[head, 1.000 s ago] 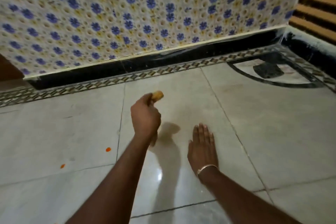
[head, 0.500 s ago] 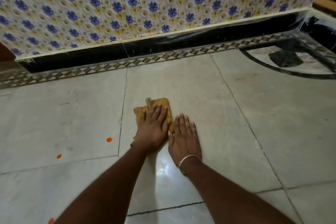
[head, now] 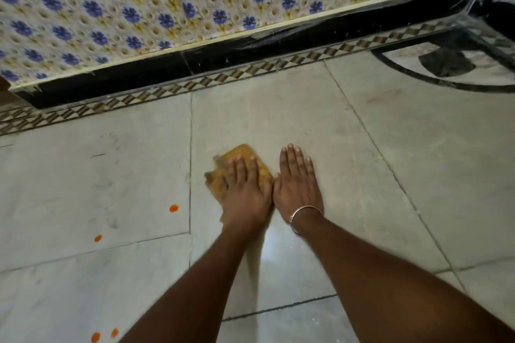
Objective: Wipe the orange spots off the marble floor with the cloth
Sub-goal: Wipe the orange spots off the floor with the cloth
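A folded yellow-orange cloth [head: 242, 154] lies on the pale marble floor [head: 362, 175]. My left hand [head: 246, 192] presses flat on it with straight fingers and covers most of it. My right hand [head: 298, 184], a metal bangle at its wrist, lies flat on the bare floor just right of the cloth, its thumb side against my left hand. Orange spots dot the floor to the left: one [head: 174, 208] near a tile joint, one [head: 97, 238] further left, and two [head: 96, 337] at the bottom edge.
A wall covering with blue flowers [head: 195, 3] hangs over a black skirting [head: 250, 56] straight ahead. A checkered inlay border [head: 195, 83] runs along its foot. A dark curved inlay [head: 446, 64] marks the floor at the far right.
My left hand came down from holding the bunched cloth in the air and now presses it flat on the floor. My right hand stays flat beside it.
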`<move>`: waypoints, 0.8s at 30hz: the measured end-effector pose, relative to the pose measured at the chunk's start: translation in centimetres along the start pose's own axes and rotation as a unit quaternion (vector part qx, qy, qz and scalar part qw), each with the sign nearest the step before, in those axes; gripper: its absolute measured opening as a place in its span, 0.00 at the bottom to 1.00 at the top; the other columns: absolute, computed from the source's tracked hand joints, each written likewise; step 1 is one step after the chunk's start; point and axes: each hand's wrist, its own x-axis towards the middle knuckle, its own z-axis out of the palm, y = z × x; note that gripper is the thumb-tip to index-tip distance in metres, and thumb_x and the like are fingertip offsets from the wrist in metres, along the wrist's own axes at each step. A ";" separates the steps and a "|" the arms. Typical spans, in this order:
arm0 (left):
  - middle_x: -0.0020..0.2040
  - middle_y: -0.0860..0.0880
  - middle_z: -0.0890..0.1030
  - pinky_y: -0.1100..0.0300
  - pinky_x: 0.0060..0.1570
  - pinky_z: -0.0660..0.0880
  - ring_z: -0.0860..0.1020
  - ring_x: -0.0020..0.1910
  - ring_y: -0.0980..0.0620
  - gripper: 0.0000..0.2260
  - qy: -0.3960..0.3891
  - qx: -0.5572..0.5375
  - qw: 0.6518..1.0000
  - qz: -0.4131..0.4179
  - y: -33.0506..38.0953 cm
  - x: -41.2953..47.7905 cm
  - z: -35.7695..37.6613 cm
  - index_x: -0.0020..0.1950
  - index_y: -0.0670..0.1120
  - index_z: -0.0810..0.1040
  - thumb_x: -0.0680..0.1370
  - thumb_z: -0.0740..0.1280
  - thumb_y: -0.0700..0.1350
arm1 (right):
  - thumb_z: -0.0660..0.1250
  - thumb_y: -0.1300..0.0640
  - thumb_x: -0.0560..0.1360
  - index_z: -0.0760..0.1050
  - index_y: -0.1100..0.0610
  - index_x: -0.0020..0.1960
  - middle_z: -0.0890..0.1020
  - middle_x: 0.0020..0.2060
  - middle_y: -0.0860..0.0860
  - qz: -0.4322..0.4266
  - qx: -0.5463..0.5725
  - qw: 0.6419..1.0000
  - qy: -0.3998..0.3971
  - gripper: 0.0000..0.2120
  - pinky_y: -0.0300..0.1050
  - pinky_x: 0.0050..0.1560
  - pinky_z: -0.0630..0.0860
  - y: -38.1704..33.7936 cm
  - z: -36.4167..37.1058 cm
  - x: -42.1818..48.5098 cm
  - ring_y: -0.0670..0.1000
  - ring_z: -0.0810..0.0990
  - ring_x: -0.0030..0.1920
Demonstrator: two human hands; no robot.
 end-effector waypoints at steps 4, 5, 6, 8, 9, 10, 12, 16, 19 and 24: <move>0.85 0.43 0.53 0.39 0.81 0.46 0.48 0.84 0.41 0.28 0.019 0.012 0.998 -0.055 -4.9 5.7 -1.8 0.85 0.47 0.53 0.86 0.47 0.58 | 0.42 0.50 0.80 0.52 0.61 0.81 0.55 0.81 0.57 -0.005 -0.007 1.000 0.020 0.31 0.55 0.80 0.46 0.1 0.3 -0.2 0.55 0.51 0.81; 0.85 0.42 0.53 0.39 0.81 0.46 0.48 0.84 0.40 0.28 0.027 0.003 0.994 -0.108 -5.8 5.4 -1.9 0.85 0.46 0.53 0.86 0.47 0.57 | 0.42 0.49 0.81 0.52 0.61 0.81 0.55 0.81 0.57 -0.002 -0.010 1.000 0.018 0.31 0.55 0.80 0.47 0.1 0.3 -0.2 0.55 0.50 0.81; 0.85 0.41 0.53 0.39 0.81 0.46 0.48 0.84 0.40 0.29 0.036 -0.001 0.988 -0.149 -5.8 4.3 -1.6 0.85 0.45 0.52 0.86 0.47 0.56 | 0.42 0.49 0.81 0.51 0.61 0.81 0.54 0.81 0.57 -0.003 -0.017 1.000 0.016 0.31 0.55 0.80 0.47 0.0 0.4 -0.2 0.55 0.50 0.81; 0.85 0.40 0.51 0.40 0.81 0.44 0.47 0.84 0.40 0.30 0.039 -0.017 0.987 -0.158 -3.5 1.7 -0.6 0.85 0.44 0.50 0.86 0.46 0.57 | 0.41 0.48 0.81 0.49 0.61 0.81 0.53 0.81 0.57 -0.003 -0.017 1.000 0.010 0.32 0.56 0.80 0.46 -0.2 0.4 0.0 0.55 0.49 0.81; 0.85 0.40 0.50 0.40 0.81 0.43 0.46 0.84 0.40 0.31 0.032 -0.018 0.991 -0.131 -2.1 0.9 -0.1 0.85 0.44 0.49 0.86 0.46 0.58 | 0.40 0.48 0.81 0.49 0.60 0.81 0.53 0.81 0.57 -0.003 -0.020 1.000 0.006 0.32 0.56 0.80 0.46 -0.3 0.2 0.0 0.55 0.49 0.81; 0.85 0.41 0.50 0.41 0.81 0.42 0.45 0.84 0.41 0.32 0.026 -0.012 0.995 -0.093 -0.9 0.9 0.1 0.85 0.44 0.48 0.85 0.46 0.59 | 0.40 0.48 0.81 0.49 0.61 0.81 0.53 0.81 0.57 -0.002 -0.021 1.000 0.004 0.32 0.55 0.80 0.46 -0.4 0.1 -0.1 0.55 0.49 0.81; 0.85 0.42 0.50 0.41 0.81 0.43 0.46 0.84 0.42 0.32 0.013 0.005 1.000 -0.015 -0.4 3.7 -0.2 0.85 0.45 0.49 0.85 0.46 0.60 | 0.40 0.48 0.81 0.49 0.61 0.81 0.53 0.81 0.57 -0.002 -0.017 1.000 0.015 0.32 0.55 0.80 0.45 -0.4 0.0 0.0 0.54 0.49 0.81; 0.85 0.40 0.52 0.38 0.81 0.48 0.48 0.84 0.40 0.29 0.021 0.004 0.996 -0.086 -5.6 7.0 -1.8 0.85 0.44 0.52 0.86 0.47 0.57 | 0.38 0.47 0.81 0.48 0.60 0.81 0.51 0.81 0.57 -0.002 -0.018 1.000 0.018 0.32 0.55 0.80 0.44 0.0 0.0 -0.2 0.54 0.46 0.82; 0.85 0.40 0.53 0.40 0.81 0.46 0.48 0.84 0.41 0.30 0.043 0.004 0.991 -0.129 -4.1 2.2 -1.3 0.85 0.43 0.52 0.86 0.47 0.56 | 0.39 0.46 0.81 0.50 0.61 0.81 0.52 0.81 0.57 -0.014 -0.026 0.999 0.020 0.32 0.55 0.80 0.45 -0.2 0.2 -0.1 0.55 0.48 0.82; 0.85 0.41 0.51 0.42 0.81 0.45 0.47 0.84 0.42 0.34 0.001 0.027 1.000 0.001 -0.5 4.9 -0.8 0.85 0.44 0.51 0.85 0.48 0.62 | 0.39 0.47 0.81 0.53 0.62 0.81 0.55 0.81 0.58 0.004 -0.015 0.999 0.028 0.32 0.56 0.80 0.45 -0.2 0.2 -0.2 0.55 0.50 0.81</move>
